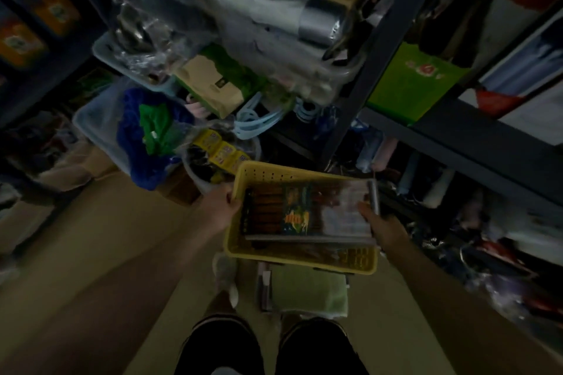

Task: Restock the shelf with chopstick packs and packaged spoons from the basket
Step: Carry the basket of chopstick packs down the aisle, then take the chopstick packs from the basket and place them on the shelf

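While the light is poor and much of the view is smeared, I can make out my left hand (221, 207) at the left wall of the yellow basket (265, 175), its fingers curled over the rim and holding it; the basket seems to be held up off the floor between my two hands, though I cannot tell whether anything props it from below. Inside it, from the left wall across to the right, lies a flat chopstick pack (292, 211): dark brown sticks at its left end, a printed card in the middle, and a pale glossy wrapper towards the right. I judge it light and fairly stiff along its length, since the sticks brace it, but the film looks slick and likely to slide in a loose pinch. More packs seem to lie beneath it, too blurred to count, and I cannot pick out any packaged spoons.

My right hand (380, 227) is at the right end of that top pack, fingers closed round its edge near the basket's right wall. I would take the pack across its width near the middle, thumb above and fingers below, so it does not droop or swing from one end. Right of the basket stands the shelf (451, 137), a dark metal frame whose boards already look crowded, so finding a slot may need care.
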Demonstrator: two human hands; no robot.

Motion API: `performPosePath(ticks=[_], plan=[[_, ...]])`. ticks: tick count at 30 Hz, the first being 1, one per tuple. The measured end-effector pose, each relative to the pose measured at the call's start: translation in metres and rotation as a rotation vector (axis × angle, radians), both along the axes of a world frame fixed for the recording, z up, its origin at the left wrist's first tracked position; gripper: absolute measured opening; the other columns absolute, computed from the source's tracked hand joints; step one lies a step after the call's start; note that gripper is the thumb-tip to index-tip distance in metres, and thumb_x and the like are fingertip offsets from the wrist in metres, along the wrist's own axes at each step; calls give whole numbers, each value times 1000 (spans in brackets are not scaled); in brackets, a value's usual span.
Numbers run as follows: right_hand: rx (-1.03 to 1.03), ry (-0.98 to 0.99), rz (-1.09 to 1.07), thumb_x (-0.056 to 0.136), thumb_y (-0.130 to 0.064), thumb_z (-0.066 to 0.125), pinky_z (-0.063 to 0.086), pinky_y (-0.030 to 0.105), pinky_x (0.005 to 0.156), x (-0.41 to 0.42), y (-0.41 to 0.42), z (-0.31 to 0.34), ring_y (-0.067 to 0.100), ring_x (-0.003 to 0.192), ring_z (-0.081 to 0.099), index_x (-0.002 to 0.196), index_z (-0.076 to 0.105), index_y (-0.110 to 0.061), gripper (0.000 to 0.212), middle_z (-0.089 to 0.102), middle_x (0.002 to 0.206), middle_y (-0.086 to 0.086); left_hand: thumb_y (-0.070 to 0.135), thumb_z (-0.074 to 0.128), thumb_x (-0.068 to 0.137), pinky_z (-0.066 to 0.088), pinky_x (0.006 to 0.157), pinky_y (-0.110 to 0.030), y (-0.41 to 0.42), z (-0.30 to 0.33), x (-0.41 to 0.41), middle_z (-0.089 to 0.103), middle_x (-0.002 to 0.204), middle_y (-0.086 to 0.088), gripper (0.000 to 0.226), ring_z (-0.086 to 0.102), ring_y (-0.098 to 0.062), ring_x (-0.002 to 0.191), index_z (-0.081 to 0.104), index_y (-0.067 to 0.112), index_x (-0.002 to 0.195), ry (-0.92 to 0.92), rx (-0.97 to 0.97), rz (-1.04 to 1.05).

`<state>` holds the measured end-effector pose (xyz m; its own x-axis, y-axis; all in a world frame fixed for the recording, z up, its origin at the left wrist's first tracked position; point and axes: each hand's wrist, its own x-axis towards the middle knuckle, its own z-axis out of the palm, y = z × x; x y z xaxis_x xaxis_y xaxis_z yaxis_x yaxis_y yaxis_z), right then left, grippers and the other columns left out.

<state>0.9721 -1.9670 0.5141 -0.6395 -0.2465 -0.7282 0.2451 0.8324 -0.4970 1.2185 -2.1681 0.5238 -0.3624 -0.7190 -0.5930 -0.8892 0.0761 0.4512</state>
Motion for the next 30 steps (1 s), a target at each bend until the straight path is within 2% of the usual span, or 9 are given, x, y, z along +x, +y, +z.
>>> performPosePath(ticks=[4,5,8,13,16,20,23,26,30], plan=[[9,82,-108,56,-80,59,52,46,82,14,7,-29,35,99,60,124,48,-4,102,61,112,16,18,47,94,33,50,-26,-24,-32,-27,46,70,-1,8,46,-13,58,42,13,91,-59,61,-96],[15,103,-121,58,-79,60,52,47,84,14,6,-30,35,101,60,127,46,-5,102,61,115,15,17,47,94,32,49,-26,-30,-38,-31,44,68,-1,8,44,-13,57,41,12,92,-51,78,-112],[61,164,-123,75,-59,63,52,44,82,16,-8,-11,32,92,59,116,51,-5,68,61,105,13,18,48,92,31,53,-30,-49,-43,-38,45,71,-7,12,44,-18,60,45,7,92,-1,74,-157],[51,171,-162,81,-48,62,52,40,78,18,-2,9,29,88,60,108,54,-6,51,61,96,12,21,52,90,35,59,-32,-65,-40,-50,49,76,-6,14,50,-23,73,50,7,92,120,13,-200],[66,122,-158,86,-37,61,45,33,70,24,13,5,27,85,58,103,52,-6,37,59,94,12,24,53,90,33,55,-30,-64,-41,-56,48,75,-4,17,47,-18,68,45,13,80,-18,85,-368],[142,131,-164,85,-33,63,46,38,77,21,20,-3,35,102,59,119,47,1,51,59,112,19,26,46,94,32,52,-28,-56,-47,-66,44,72,-1,22,43,-14,63,38,18,75,-178,158,-542],[254,286,68,83,-36,64,44,44,91,11,12,2,38,125,44,141,22,-5,78,41,139,22,24,41,95,33,54,-30,-52,-44,-77,44,72,-2,16,44,-16,62,38,14,84,-129,90,-504],[352,593,562,81,-40,64,23,48,114,10,-4,9,35,144,14,149,7,-19,91,13,156,13,25,42,95,30,51,-30,-50,-44,-87,42,68,-1,22,41,-13,57,36,16,76,-74,59,-470],[391,555,1077,81,-59,53,2,44,119,6,-22,-2,28,147,-7,150,8,-18,93,-4,159,10,22,48,92,29,51,-29,-47,-43,-99,43,68,1,17,42,-12,60,39,14,80,-50,38,-440]])
